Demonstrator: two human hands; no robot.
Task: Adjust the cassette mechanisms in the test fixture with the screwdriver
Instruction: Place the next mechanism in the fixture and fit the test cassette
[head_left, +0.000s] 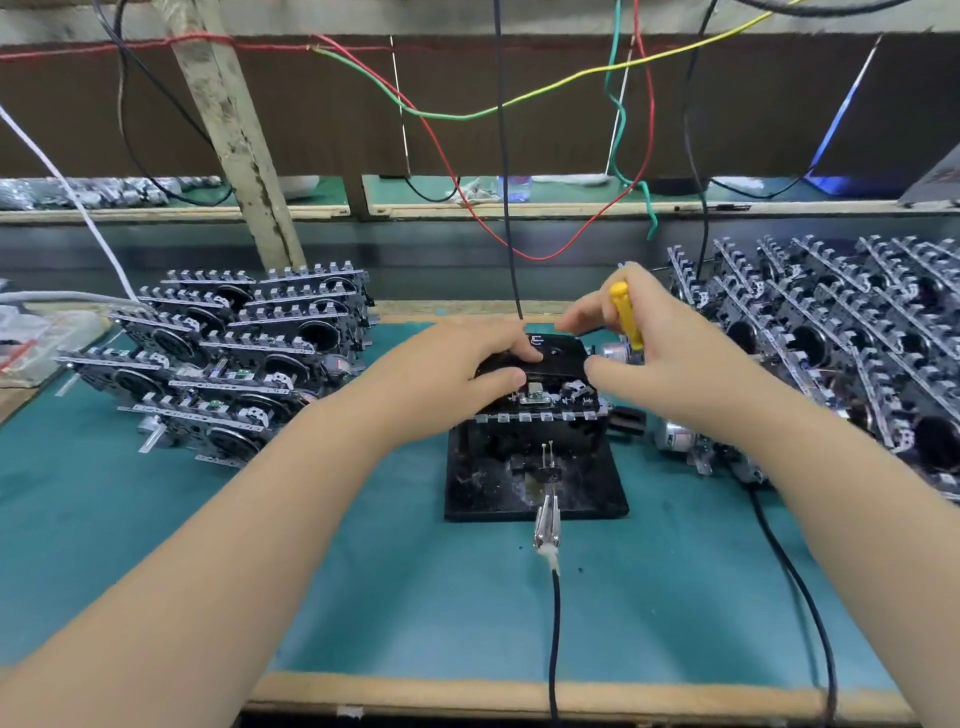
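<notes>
Stacks of cassette mechanisms flank the bench, a left stack and a bigger right stack (which side is finished, I cannot tell). One mechanism sits in the black test fixture, the left hand pressing flat on it. The right hand grips the yellow screwdriver, tip not yet engaged, so this unit's adjustment seems pending.

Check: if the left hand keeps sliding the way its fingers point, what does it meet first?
Probably the right hand, which holds the yellow screwdriver. The left hand lies on the black cassette, fingers pointing right; the gap looks small, though depth is unclear.
</notes>
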